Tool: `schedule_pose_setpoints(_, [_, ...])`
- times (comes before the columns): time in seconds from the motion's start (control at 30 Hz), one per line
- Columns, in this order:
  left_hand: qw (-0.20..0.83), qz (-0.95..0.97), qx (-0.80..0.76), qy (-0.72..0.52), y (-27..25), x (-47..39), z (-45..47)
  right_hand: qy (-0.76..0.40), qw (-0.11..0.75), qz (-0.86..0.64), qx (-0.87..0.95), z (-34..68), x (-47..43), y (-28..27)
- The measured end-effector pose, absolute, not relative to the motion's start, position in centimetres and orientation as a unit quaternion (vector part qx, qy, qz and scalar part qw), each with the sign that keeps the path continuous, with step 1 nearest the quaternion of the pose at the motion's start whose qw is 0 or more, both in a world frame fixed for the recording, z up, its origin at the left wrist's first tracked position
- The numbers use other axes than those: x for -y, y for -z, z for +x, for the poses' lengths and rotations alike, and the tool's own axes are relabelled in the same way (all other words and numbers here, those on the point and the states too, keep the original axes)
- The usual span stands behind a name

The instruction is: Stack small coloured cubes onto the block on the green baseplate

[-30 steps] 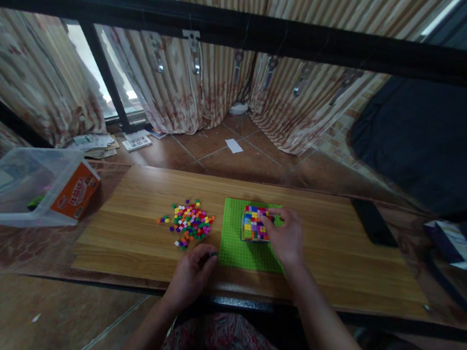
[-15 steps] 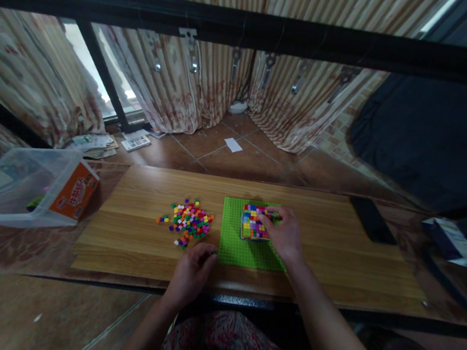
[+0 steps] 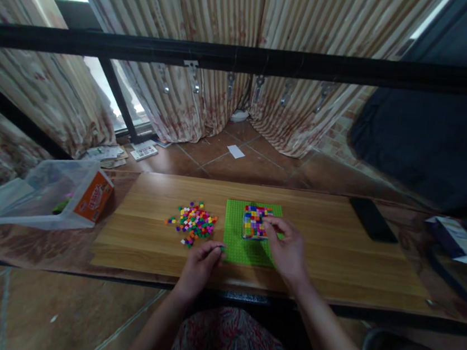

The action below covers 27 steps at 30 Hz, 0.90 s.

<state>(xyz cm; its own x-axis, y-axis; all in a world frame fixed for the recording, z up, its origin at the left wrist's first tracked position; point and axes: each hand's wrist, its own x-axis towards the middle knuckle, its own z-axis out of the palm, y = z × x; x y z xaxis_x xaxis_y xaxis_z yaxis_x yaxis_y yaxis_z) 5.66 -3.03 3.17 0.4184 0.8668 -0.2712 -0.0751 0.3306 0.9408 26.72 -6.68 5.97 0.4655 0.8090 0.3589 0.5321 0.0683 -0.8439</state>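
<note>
Pressing small coloured bricks onto a green baseplate at the centre of the frame.

At the plate's top edge, the right hand (image 3: pixel 288 248) has its fingers curled and narrowed, fingertips touching the right side of the multicoloured brick block (image 3: pixel 255 222) on the green baseplate (image 3: pixel 246 249). Lower centre, the left hand (image 3: pixel 201 261) is loosely closed, thumb and forefinger pinched at the baseplate's lower-left corner; whether they grip a brick I cannot tell. A loose brick pile (image 3: pixel 194 224) lies just left of the plate, on the wooden board (image 3: pixel 334 254). Bare board runs wide to the right, up to a black phone (image 3: pixel 370 220) at its far right corner. A clear plastic bin (image 3: pixel 46 193) sits off the board's left edge.
</note>
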Motion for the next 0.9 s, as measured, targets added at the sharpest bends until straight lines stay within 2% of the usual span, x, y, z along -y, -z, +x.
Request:
schedule_pose_setpoints(0.1, [0.746,0.421,-0.397,-0.33,-4.5,3.6,6.2,-0.217,0.513,-0.626,0.545,24.4,8.4,-6.5])
schedule_pose_setpoints(0.2, [0.791,0.369,-0.362,-0.326,-5.4,4.1,6.7,-0.249,0.494,-0.602,0.577,22.6,9.3,-7.1])
schedule_pose_setpoints(0.57, [0.863,0.243,-0.322,-0.304,-5.6,5.0,8.6,-0.225,0.493,-0.581,0.607,22.2,10.3,-7.6])
schedule_pose_setpoints(0.73, [0.788,0.381,-0.381,-0.298,-4.7,4.2,8.5,-0.151,0.505,-0.636,0.564,25.1,9.2,-6.3])
schedule_pose_setpoints(0.9, [0.69,0.466,-0.441,-0.335,-3.9,2.7,6.4,-0.075,0.434,-0.702,0.56,29.5,6.0,-4.8])
